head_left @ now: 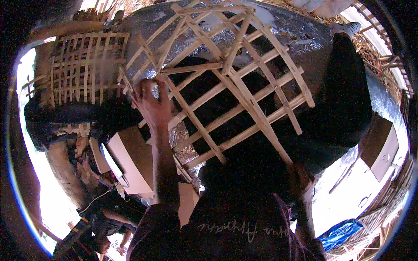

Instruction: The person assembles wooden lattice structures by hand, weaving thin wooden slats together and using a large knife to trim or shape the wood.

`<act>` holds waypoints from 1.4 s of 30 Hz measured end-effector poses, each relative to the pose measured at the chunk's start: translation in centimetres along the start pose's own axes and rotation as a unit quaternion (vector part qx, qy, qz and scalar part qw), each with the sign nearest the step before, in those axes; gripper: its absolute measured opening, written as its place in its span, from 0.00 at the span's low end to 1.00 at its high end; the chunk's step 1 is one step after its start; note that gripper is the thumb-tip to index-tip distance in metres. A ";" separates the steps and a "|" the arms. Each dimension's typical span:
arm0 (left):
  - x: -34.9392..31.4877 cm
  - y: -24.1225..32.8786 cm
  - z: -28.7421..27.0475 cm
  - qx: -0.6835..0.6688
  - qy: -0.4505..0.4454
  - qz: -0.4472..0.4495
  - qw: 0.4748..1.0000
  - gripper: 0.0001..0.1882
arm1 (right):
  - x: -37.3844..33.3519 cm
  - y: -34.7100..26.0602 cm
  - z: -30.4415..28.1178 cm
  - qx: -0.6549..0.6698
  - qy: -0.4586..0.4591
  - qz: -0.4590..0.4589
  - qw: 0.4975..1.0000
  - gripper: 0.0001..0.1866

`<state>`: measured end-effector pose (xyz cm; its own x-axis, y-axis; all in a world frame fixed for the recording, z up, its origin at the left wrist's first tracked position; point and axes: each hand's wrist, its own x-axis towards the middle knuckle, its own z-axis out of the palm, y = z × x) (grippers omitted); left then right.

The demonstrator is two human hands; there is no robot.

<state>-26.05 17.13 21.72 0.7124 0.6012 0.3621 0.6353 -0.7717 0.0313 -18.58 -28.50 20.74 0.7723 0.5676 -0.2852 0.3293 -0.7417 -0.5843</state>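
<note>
Two bare hands work on a large open lattice of pale split-bamboo strips (pixel 226 82), seen from a head camera looking down. The lattice is raised in front of the person and tilted, probably so its crossings can be reached from beneath. It fills the upper middle of the view, with a crinkled silver foil sheet (pixel 300 35) lying behind and under it.

The left hand (pixel 152 102) reaches up on a straight, extended forearm. Its fingers curl around a strip at the lattice's lower left edge in a clenched grip, apparently steadying that corner. The right hand (pixel 300 178) sits low at the lattice's lower right, deep in shadow below the nearest strip ends. I cannot tell whether its grip is closed or released, nor whether it touches the bamboo.

Left of the lattice lies a second, flatter woven bamboo panel with a tighter grid (pixel 82 67), well apart from both hands. Below the left forearm are tan cardboard boxes (pixel 135 158). A dark block with a pale face (pixel 381 145) stands at the right. A blue plastic sheet (pixel 344 230) lies at the lower right. The person's dark shirt fills the lower centre.
</note>
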 end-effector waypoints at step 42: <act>6.1 -0.7 8.7 -0.100 -0.136 -0.131 0.977 0.22 | 2.2 -3.0 -2.7 0.092 -0.099 0.091 0.987 0.08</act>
<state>-19.54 23.10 15.79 0.6030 0.7957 0.0563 0.7551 -0.5921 0.2815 -16.41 -25.98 23.91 0.6822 0.5031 -0.5305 0.0762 -0.7705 -0.6328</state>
